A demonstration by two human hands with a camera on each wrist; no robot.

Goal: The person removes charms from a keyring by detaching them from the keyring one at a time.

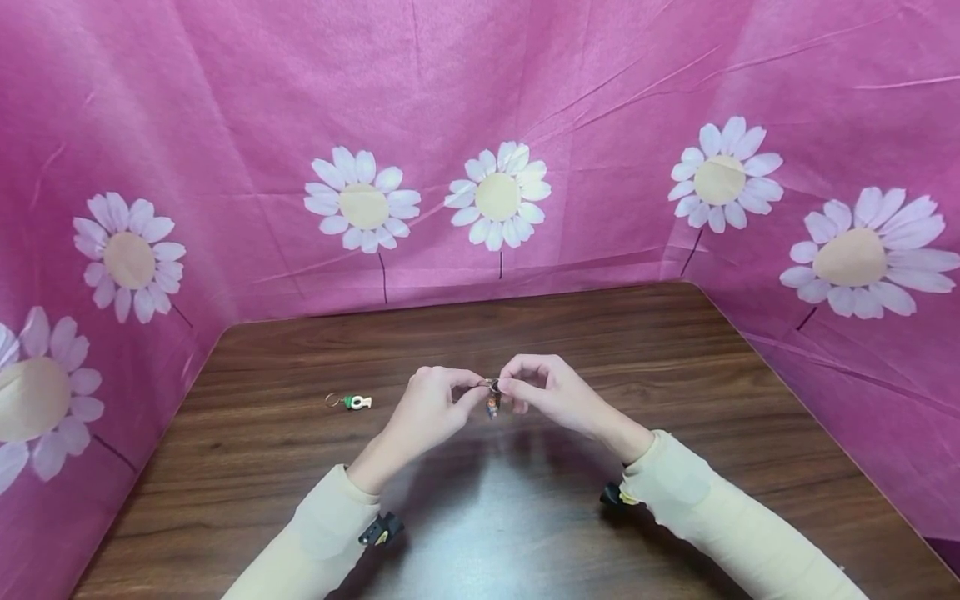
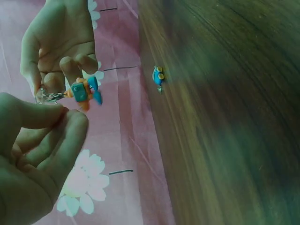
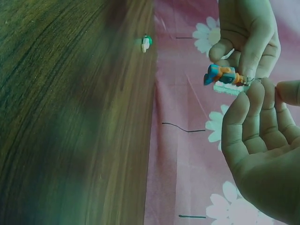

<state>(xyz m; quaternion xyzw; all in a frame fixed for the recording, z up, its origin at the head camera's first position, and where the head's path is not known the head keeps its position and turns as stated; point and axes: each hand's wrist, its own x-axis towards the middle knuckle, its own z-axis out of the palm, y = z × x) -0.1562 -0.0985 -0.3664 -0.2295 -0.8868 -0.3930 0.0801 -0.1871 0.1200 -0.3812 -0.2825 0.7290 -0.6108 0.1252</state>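
Above the middle of the table, both hands meet at a keychain with a small orange-and-blue figure (image 1: 492, 407). My left hand (image 1: 431, 408) pinches its metal ring and chain (image 2: 49, 97) between thumb and forefinger. From the other side, my right hand (image 1: 558, 396) pinches the ring too. The figure (image 3: 222, 74) dangles below the fingertips, apart from the table. Just behind it, the right wrist view shows a pale green strip (image 3: 229, 89) whose kind I cannot tell. The fingers partly hide the ring.
A keychain with a green-and-cream charm (image 1: 358, 402) lies on the wooden table (image 1: 300, 350), left of the hands. The left wrist view shows a blue-and-yellow charm (image 2: 158, 76) on the table. Pink cloth (image 1: 262, 100) with daisies stands around the table's back and sides.
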